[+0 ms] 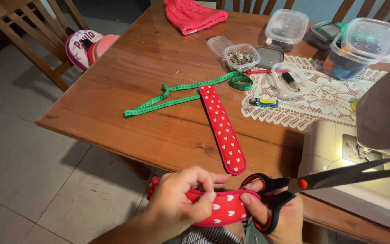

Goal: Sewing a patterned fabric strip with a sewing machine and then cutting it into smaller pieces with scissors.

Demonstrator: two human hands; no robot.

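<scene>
My left hand [181, 201] pinches a red fabric strap with white hearts [222, 211], held near my lap below the table edge. My right hand [278, 214] also touches that strap with its thumb, and its fingers sit in the orange-and-black handles of a pair of scissors [326, 180]; the blades point right over the sewing machine base. A second red heart-print strap [222, 127] lies flat on the wooden table [127, 86]. A green measuring tape [181, 94] lies partly under its far end.
A white sewing machine [375, 149] stands at the right with its lamp lit. On a white lace mat [321, 101] lie a lighter [263, 102] and clear plastic boxes [362, 45]. A small tub of metal clips [241, 57], a pink knitted hat [192, 16] and a wooden chair [37, 36] are further off.
</scene>
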